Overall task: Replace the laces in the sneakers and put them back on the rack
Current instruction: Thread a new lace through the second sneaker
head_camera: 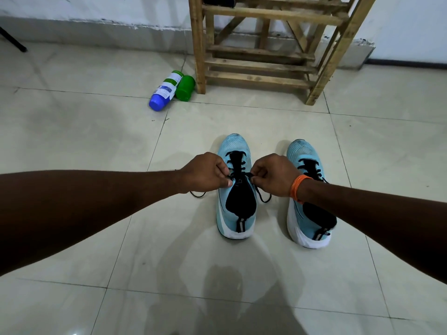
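Observation:
Two light-blue sneakers with white soles stand side by side on the tiled floor, toes pointing away from me. The left sneaker (235, 151) carries a black lace (235, 163) threaded through its eyelets. My left hand (205, 172) pinches one end of that lace over the tongue, and my right hand (271, 175) pinches the other end. Loose lace tails trail onto the floor on both sides. The right sneaker (303, 155) is laced in black too, and my right forearm partly covers it. The wooden rack (266, 66) stands behind the sneakers.
A white bottle with a blue cap (164, 91) lies on the floor beside a green container (185, 88), left of the rack's front leg. A wall runs along the back. An orange band circles my right wrist (297, 187).

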